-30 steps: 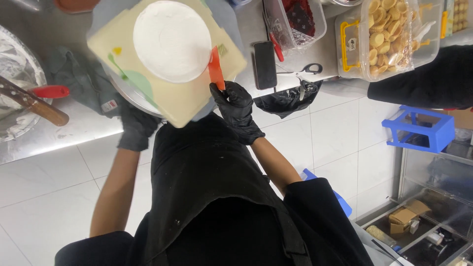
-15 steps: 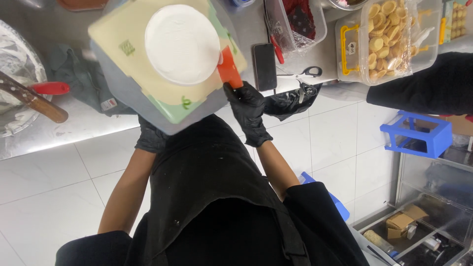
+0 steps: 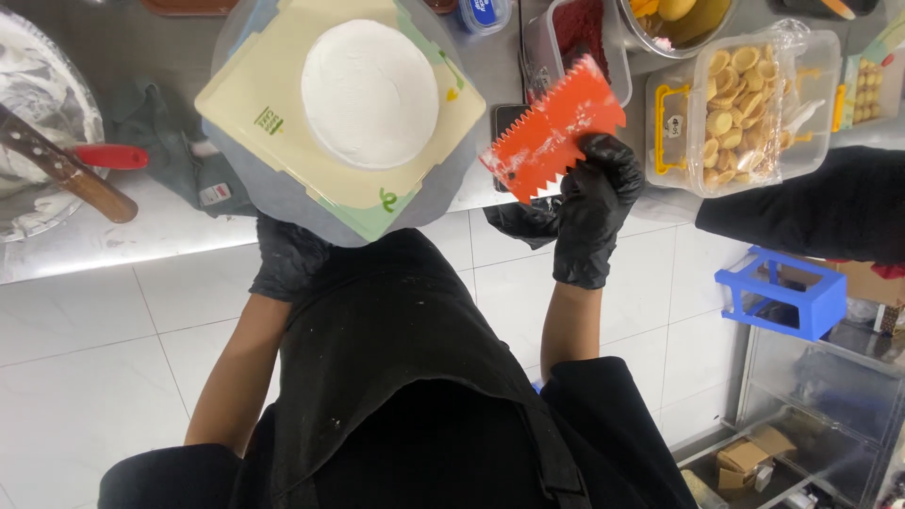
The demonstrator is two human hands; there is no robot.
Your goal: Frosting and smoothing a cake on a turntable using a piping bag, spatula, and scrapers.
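The right hand is clamped on an orange toothed scraper. The left hand is half hidden under the turntable at the worktop edge; its grip cannot be told.

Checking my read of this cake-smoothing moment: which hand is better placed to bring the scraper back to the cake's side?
Right, probably. The right hand already grips the orange toothed scraper, held just right of the white cake. The left hand is under the turntable's near edge, holding no tool.

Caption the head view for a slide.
Black-gloved right hand holds an orange toothed plastic scraper beside a round white-frosted cake; black-gloved left hand below it.
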